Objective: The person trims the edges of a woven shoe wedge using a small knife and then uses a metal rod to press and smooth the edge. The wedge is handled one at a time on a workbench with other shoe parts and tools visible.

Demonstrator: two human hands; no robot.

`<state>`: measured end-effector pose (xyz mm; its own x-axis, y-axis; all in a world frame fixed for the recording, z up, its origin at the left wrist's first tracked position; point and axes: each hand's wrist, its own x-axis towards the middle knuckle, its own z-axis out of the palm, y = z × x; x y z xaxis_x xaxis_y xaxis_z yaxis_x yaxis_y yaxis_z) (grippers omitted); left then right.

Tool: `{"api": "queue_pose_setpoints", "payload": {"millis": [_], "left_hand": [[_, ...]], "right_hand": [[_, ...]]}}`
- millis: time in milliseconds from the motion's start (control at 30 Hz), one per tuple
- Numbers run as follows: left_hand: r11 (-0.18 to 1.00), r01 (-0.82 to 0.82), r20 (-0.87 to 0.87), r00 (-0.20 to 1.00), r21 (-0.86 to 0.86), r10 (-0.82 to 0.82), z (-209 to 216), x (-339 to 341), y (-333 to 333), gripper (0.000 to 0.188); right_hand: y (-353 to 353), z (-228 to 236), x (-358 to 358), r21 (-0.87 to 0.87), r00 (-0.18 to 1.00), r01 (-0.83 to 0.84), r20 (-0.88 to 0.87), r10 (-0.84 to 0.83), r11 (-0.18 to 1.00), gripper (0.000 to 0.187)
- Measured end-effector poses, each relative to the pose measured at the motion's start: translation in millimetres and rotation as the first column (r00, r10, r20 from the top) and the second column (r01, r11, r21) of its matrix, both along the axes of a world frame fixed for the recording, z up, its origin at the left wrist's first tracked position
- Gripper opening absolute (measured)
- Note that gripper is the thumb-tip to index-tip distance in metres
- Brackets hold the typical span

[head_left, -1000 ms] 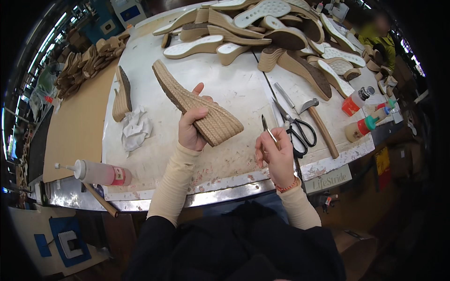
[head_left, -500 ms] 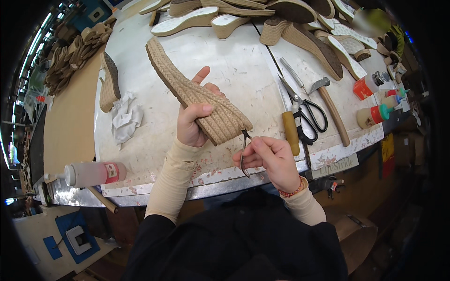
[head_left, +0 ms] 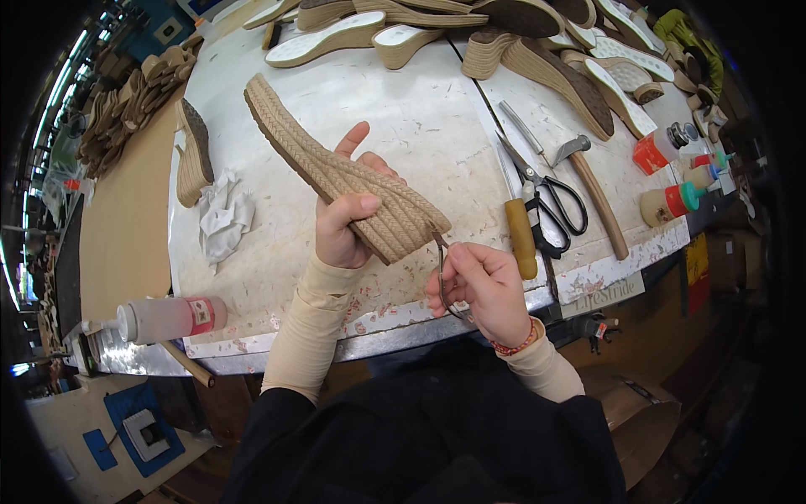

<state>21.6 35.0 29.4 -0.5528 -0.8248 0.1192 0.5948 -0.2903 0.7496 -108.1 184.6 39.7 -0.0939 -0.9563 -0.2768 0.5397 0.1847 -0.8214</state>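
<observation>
A wedge shoe sole wrapped in braided jute is held tilted above the table, its thin toe end pointing up and left. My left hand is closed around its thick part, with the thumb on the braided side and the index finger stretched out behind. At the heel's lower right corner, small metal nippers have their tip against the braid. My right hand pinches their handles between thumb and fingers. What the jaws grip is too small to tell.
Scissors, a hammer and a tool with a yellow-brown handle lie to the right. A squeeze bottle lies at front left, near crumpled tissue. Several wedge soles are heaped at the back.
The sole has tipped slightly, its toe end moving left. The nippers have turned in my right hand, their handles now swung closer under my fingers.
</observation>
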Motion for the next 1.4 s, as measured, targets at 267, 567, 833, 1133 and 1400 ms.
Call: {"api": "queue_pose_setpoints", "payload": {"millis": [267,567,833,1133,1400], "left_hand": [[0.996,0.031,-0.059,0.998,0.080,-0.027,0,-3,3,0.087],[0.999,-0.004,-0.048,0.999,0.052,0.007,0,1,1,0.087],[1.000,-0.029,-0.018,0.999,0.012,0.029,2,2,1,0.089],[1.000,-0.003,-0.061,0.998,0.002,0.003,-2,2,1,0.088],[0.995,0.042,-0.142,0.989,0.089,-0.029,-6,-3,3,0.087]], "right_hand": [[0,-21,2,-0.056,0.568,-0.123,0.814,0.117,0.991,0.039],[2,-2,-12,-0.155,0.999,0.037,0.001,-0.037,0.987,0.034],[-1,-2,-3,-0.062,0.996,-0.090,0.010,0.091,0.994,0.036],[-3,-5,2,-0.064,0.999,-0.014,0.037,0.016,0.998,0.033],[-1,-19,12,-0.101,0.447,-0.080,0.885,0.126,0.992,0.039]]}}
